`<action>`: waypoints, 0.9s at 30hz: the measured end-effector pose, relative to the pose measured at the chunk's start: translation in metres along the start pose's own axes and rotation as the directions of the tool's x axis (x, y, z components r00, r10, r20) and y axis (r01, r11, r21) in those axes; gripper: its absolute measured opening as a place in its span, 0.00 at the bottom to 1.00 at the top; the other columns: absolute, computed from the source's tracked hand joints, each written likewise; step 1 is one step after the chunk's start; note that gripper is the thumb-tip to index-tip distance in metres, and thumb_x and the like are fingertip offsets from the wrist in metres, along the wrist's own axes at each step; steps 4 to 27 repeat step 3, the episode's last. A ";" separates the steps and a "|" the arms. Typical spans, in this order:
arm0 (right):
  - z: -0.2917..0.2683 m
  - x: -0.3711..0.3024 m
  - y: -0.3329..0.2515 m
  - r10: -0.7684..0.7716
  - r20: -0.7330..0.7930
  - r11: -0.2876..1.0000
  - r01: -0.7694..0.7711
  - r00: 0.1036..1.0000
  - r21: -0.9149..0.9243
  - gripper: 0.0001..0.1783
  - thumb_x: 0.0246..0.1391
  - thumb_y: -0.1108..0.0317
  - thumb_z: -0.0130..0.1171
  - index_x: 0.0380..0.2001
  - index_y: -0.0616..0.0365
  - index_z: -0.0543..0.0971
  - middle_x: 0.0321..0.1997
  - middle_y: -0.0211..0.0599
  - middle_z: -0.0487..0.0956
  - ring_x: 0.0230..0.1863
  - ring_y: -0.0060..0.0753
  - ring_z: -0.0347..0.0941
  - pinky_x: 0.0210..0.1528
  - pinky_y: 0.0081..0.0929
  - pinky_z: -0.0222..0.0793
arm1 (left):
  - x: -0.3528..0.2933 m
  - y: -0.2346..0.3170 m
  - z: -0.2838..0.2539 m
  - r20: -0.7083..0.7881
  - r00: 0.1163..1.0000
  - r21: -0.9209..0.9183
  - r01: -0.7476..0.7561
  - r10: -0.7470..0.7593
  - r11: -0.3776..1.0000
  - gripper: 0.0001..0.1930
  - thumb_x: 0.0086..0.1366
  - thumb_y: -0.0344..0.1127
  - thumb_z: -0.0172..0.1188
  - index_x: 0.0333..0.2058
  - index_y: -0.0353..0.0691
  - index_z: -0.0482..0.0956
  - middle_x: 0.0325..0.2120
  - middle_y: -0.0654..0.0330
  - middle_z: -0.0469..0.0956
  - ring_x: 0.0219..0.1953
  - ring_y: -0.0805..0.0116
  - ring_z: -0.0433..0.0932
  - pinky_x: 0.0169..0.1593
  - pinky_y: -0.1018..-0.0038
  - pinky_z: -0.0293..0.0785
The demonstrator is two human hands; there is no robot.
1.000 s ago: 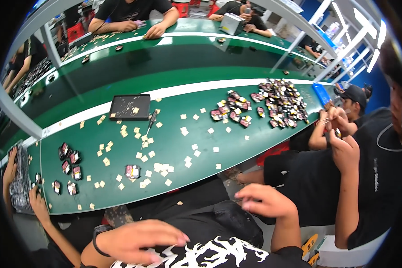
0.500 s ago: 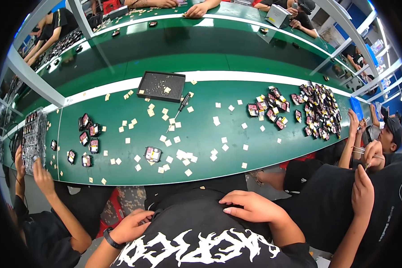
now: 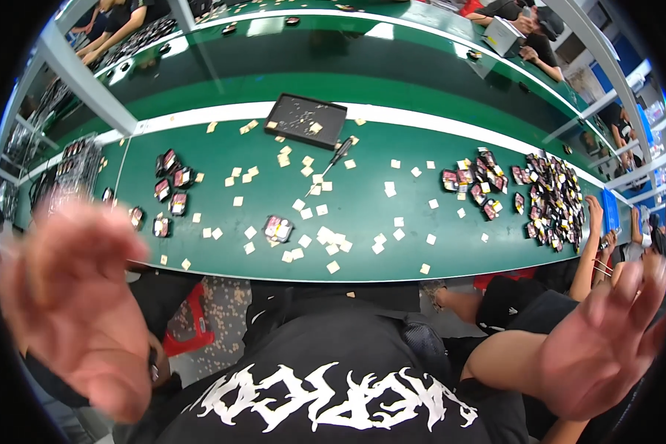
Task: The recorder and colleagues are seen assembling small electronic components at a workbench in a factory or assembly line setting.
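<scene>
Close to the camera at the lower left, my left hand (image 3: 78,311) is raised with fingers apart, smeared by motion, holding nothing. On the other side, my right hand (image 3: 596,348) is lifted too, its palm showing and its fingers spread and empty. Both are well off the green table (image 3: 392,259). Nearest the front edge, a small black module with a pale, labelled top (image 3: 278,229) lies alone among scattered cream square pieces (image 3: 333,237). A screwdriver with a black handle (image 3: 341,152) lies beyond it, beside a shallow black tray (image 3: 288,132) with tiny bits inside.
Several similar modules (image 3: 177,203) lie at left, and a large heap of them (image 3: 555,200) covers the right end. A blue bin (image 3: 610,211) stands past the heap. White frame posts (image 3: 89,81) rise at the table's back. Other people sit at both sides and across.
Both my hands have come up from my lap toward the camera and spread outward, fingers opening. The view has shifted, so the table contents sit further right.
</scene>
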State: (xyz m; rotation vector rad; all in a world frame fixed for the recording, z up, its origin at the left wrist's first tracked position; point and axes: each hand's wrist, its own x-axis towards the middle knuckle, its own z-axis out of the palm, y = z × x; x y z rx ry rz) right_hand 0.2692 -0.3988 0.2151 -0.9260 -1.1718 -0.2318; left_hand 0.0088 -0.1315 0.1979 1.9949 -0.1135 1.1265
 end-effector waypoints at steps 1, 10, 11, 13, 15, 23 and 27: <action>0.009 0.014 0.008 0.088 0.101 0.996 -0.087 0.991 -0.014 0.32 0.62 0.60 0.50 0.65 0.65 0.60 0.64 0.66 0.60 0.55 0.47 0.65 0.47 0.32 0.72 | 0.011 0.017 -0.019 0.075 0.997 0.058 -0.006 0.002 0.998 0.44 0.62 0.67 0.54 0.71 0.54 0.51 0.71 0.39 0.44 0.69 0.40 0.55 0.66 0.51 0.58; 0.023 0.026 0.026 0.218 0.303 0.975 -0.194 0.928 -0.107 0.30 0.61 0.61 0.49 0.62 0.66 0.63 0.64 0.66 0.62 0.58 0.51 0.68 0.50 0.34 0.74 | 0.037 0.009 -0.027 0.012 1.000 0.298 0.017 -0.021 0.954 0.52 0.60 0.67 0.60 0.72 0.55 0.40 0.69 0.35 0.46 0.65 0.38 0.62 0.62 0.59 0.66; 0.023 0.026 0.026 0.218 0.303 0.975 -0.194 0.928 -0.107 0.30 0.61 0.61 0.49 0.62 0.66 0.63 0.64 0.66 0.62 0.58 0.51 0.68 0.50 0.34 0.74 | 0.037 0.009 -0.027 0.012 1.000 0.298 0.017 -0.021 0.954 0.52 0.60 0.67 0.60 0.72 0.55 0.40 0.69 0.35 0.46 0.65 0.38 0.62 0.62 0.59 0.66; 0.023 0.026 0.026 0.218 0.303 0.975 -0.194 0.928 -0.107 0.30 0.61 0.61 0.49 0.62 0.66 0.63 0.64 0.66 0.62 0.58 0.51 0.68 0.50 0.34 0.74 | 0.037 0.009 -0.027 0.012 1.000 0.298 0.017 -0.021 0.954 0.52 0.60 0.67 0.60 0.72 0.55 0.40 0.69 0.35 0.46 0.65 0.38 0.62 0.62 0.59 0.66; 0.023 0.026 0.026 0.218 0.303 0.975 -0.194 0.928 -0.107 0.30 0.61 0.61 0.49 0.62 0.66 0.63 0.64 0.66 0.62 0.58 0.51 0.68 0.50 0.34 0.74 | 0.037 0.009 -0.027 0.012 1.000 0.298 0.017 -0.021 0.954 0.52 0.60 0.67 0.60 0.72 0.55 0.40 0.69 0.35 0.46 0.65 0.38 0.62 0.62 0.59 0.66; 0.023 0.026 0.026 0.218 0.303 0.975 -0.194 0.928 -0.107 0.30 0.61 0.61 0.49 0.62 0.66 0.63 0.64 0.66 0.62 0.58 0.51 0.68 0.50 0.34 0.74 | 0.037 0.009 -0.027 0.012 1.000 0.298 0.017 -0.021 0.954 0.52 0.60 0.67 0.60 0.72 0.55 0.40 0.69 0.35 0.46 0.65 0.38 0.62 0.62 0.59 0.66; 0.023 0.026 0.026 0.218 0.303 0.975 -0.194 0.928 -0.107 0.30 0.61 0.61 0.49 0.62 0.66 0.63 0.64 0.66 0.62 0.58 0.51 0.68 0.50 0.34 0.74 | 0.037 0.009 -0.027 0.012 1.000 0.298 0.017 -0.021 0.954 0.52 0.60 0.67 0.60 0.72 0.55 0.40 0.69 0.35 0.46 0.65 0.38 0.62 0.62 0.59 0.66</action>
